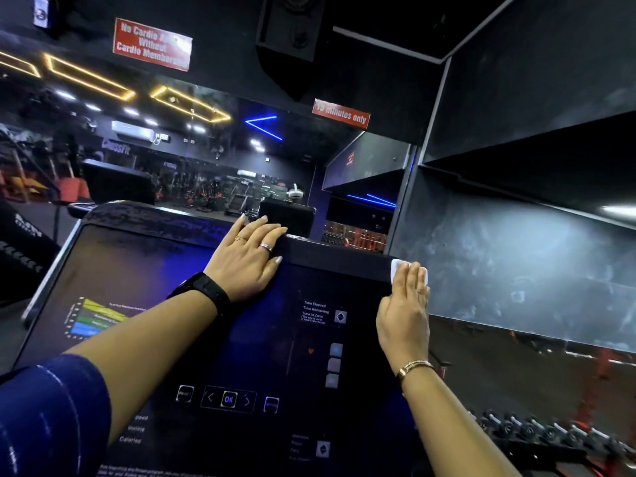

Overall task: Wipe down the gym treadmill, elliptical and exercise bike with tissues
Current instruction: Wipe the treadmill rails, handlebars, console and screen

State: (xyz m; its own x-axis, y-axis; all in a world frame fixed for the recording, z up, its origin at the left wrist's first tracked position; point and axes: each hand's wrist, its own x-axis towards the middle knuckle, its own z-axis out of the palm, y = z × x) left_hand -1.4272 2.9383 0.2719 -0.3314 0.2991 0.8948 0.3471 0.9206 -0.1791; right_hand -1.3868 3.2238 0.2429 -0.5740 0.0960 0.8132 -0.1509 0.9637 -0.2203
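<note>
Though holding nothing, braces the glossy black console (261,342) with a flat left hand (249,259) — presumably for steadiness. Presses a white paper tissue (395,269) onto its corner under a flat right hand (404,311).

Dark mirrored wall (192,156), red signs (152,44)

I see the dark console (275,370), its panel lit. A white tissue (395,270) lies on its far right corner.
</note>
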